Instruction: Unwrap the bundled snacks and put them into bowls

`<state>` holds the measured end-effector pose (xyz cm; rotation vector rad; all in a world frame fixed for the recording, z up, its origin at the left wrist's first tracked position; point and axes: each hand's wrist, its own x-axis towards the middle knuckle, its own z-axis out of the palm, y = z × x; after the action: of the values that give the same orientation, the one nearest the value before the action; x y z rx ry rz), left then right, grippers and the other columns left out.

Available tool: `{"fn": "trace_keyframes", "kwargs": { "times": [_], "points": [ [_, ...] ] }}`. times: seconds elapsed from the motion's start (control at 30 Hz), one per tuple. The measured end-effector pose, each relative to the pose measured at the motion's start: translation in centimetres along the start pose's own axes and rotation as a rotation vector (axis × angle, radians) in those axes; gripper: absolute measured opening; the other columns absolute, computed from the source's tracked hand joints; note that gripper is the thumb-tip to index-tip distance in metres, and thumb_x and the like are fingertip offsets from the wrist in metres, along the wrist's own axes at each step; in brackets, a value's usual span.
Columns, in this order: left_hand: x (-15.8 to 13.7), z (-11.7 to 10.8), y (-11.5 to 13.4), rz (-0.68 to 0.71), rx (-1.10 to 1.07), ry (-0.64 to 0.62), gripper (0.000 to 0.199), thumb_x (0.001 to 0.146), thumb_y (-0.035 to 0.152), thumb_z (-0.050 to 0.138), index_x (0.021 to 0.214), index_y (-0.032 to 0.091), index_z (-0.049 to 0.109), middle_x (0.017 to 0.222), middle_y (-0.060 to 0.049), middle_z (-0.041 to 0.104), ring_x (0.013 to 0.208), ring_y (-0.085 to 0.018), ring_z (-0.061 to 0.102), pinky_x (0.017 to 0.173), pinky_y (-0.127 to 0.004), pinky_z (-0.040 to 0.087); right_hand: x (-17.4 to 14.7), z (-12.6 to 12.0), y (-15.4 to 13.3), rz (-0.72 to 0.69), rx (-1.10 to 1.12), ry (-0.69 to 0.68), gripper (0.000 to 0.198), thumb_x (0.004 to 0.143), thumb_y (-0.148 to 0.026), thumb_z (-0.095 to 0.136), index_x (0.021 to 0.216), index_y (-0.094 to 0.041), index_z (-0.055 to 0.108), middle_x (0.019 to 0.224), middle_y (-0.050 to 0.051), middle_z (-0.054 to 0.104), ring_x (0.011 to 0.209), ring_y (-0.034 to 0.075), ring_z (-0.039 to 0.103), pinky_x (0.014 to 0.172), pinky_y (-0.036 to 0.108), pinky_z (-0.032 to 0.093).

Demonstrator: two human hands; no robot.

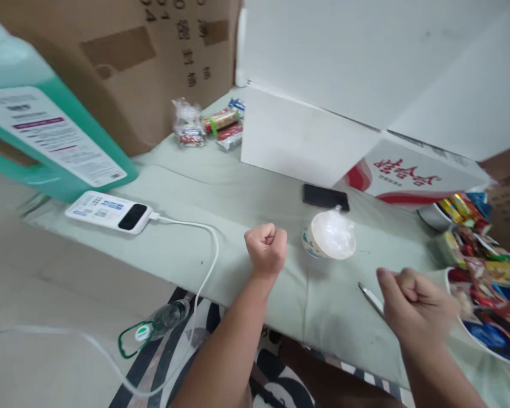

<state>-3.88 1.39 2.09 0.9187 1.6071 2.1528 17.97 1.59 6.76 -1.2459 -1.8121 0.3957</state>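
Fingers [277,242] curl together on the left hand [266,249] and right hand [419,306], 2 fists flanking the bowl [311,242] on the bench [255,195].

Green jug [62,127] stands at upper left
Below it lies a white power bank [108,211]; right of centre, a dark phone [325,197].

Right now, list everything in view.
Cardboard boxes: 2, brown, back left, right
Jug: 1, green, left
Power bank: 1, white, left
Cable: 1, white, left
Bottle: 1, clear, lower left
Packets: several, mixed, back
Carton: at least 1, white, back right
Bowl: 1, white, centre right
Phone: 1, black, behind bowl
Metal tool: 1, silver, front right
Snack containers: about 3, mixed, right
Tablecloth: 1, green, middle
Fabric: 1, black-white, bottom
Left hand: 1, bare, centre
Right hand: 1, bare, right
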Motion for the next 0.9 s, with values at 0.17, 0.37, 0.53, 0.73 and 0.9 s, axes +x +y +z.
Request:
{"fn": "trace_keyframes", "kwargs": {
  "times": [0.17,0.37,0.53,0.73,0.9],
  "points": [
    [2.4,-2.4,-0.9,-0.258,-0.081,0.084,0.038,0.062,0.02,0.049,0.053,0.021,0.012,0.053,0.004,0.008,0.051,-0.007,0.01,0.05,-0.03,0.008,3.4,10.0,-5.6,-0.124,0.134,-0.256,0.055,0.089,-0.036,0.061,0.058,-0.023,0.017,0.05,-0.007,0.02,0.048,0.007,0.018,0.044,0.024,0.017],
    [3.8,-4.0,-1.8,-0.339,-0.109,0.054,0.036,0.061,0.023,0.049,0.051,0.021,0.014,0.053,0.004,0.01,0.051,-0.006,0.011,0.049,-0.029,0.009,1.0,16.6,-6.8,0.04,0.314,-0.373,0.055,0.086,-0.04,0.061,0.058,-0.023,0.016,0.051,-0.008,0.017,0.048,0.006,0.015,0.043,0.021,0.017],
    [3.7,-4.5,-2.1,-0.368,-0.139,0.041,0.035,0.058,0.023,0.05,0.048,0.021,0.017,0.051,0.005,0.012,0.049,-0.006,0.013,0.048,-0.028,0.008,-2.9,13.3,-1.4,0.289,0.355,-0.199,0.06,0.082,-0.044,0.069,0.058,-0.023,0.018,0.052,-0.008,0.02,0.05,0.006,0.018,0.046,0.021,0.02],
    [1.5,-0.8,-1.2,-0.513,-0.221,-0.077,0.039,0.052,0.021,0.058,0.042,0.022,0.02,0.045,0.008,0.013,0.042,-0.005,0.016,0.044,-0.028,0.009,-4.8,2.7,5.2,0.497,0.501,0.256,0.063,0.078,-0.046,0.074,0.059,-0.024,0.018,0.052,-0.011,0.014,0.047,0.006,0.014,0.046,0.023,0.018],
    [-2.5,3.5,-0.4,-0.488,-0.109,-0.29,0.039,0.051,0.018,0.06,0.043,0.022,0.021,0.045,0.008,0.015,0.044,-0.004,0.016,0.046,-0.027,0.008,-6.1,-4.3,10.7,0.582,0.261,0.41,0.054,0.082,-0.058,0.065,0.056,-0.024,0.033,0.049,-0.008,0.029,0.047,0.008,0.026,0.043,0.022,0.02]
  ]
}}
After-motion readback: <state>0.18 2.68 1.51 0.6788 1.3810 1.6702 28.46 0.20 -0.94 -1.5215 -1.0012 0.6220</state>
